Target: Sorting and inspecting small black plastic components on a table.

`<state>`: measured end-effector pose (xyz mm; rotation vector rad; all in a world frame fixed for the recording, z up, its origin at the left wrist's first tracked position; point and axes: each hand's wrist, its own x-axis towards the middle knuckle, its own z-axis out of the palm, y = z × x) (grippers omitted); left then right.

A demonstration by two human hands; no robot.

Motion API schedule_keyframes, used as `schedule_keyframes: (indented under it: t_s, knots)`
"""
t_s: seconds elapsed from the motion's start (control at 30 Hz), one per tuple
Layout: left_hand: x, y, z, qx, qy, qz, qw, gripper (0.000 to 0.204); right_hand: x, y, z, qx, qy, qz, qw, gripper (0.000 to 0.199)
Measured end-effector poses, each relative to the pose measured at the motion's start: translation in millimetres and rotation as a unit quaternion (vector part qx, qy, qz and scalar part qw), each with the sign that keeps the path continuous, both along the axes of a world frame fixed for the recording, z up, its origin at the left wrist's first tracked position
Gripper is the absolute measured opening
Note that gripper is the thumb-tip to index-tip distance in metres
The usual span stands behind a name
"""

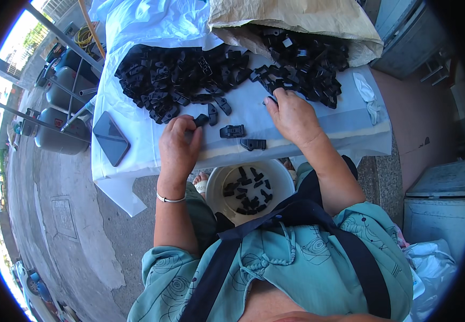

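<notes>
Small black plastic clip-like parts lie in a large pile (157, 75) at the left and a second pile (313, 70) at the right. Near the left pile's front edge, my left hand (180, 142) is closed, with one black plastic part (201, 120) pinched at its fingertips. My right hand (295, 117) is closed at the front of the right pile, a black part (268, 101) partly showing between thumb and fingers. Between the hands lie two loose parts, one (232, 131) behind the other (253, 144). More loose parts (222, 105) lie beside the left pile.
Below the table's (318, 146) front edge stands a white bucket (215, 185) with several black parts inside. A phone (111, 138) lies at the left. Behind the piles are a white plastic bag (152, 24) and a brown paper sack (297, 15); a white cloth (366, 96) lies right.
</notes>
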<state>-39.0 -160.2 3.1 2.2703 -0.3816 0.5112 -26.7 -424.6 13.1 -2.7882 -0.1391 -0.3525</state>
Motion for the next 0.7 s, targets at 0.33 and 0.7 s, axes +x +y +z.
schedule_keyframes:
  t_s: [0.33, 0.7]
  knots:
    - [15.5, -16.8, -1.9, -0.029, -0.003, -0.142, 0.989, 0.023, -15.0, -13.4, 24.4, -0.007, 0.037, 0.194, 0.980, 0.038]
    - [14.5, -34.9, -2.9, -0.046, 0.039, -0.149, 0.987, 0.039, -21.3, -1.8, 22.8, 0.122, 0.094, 0.273, 0.950, 0.032]
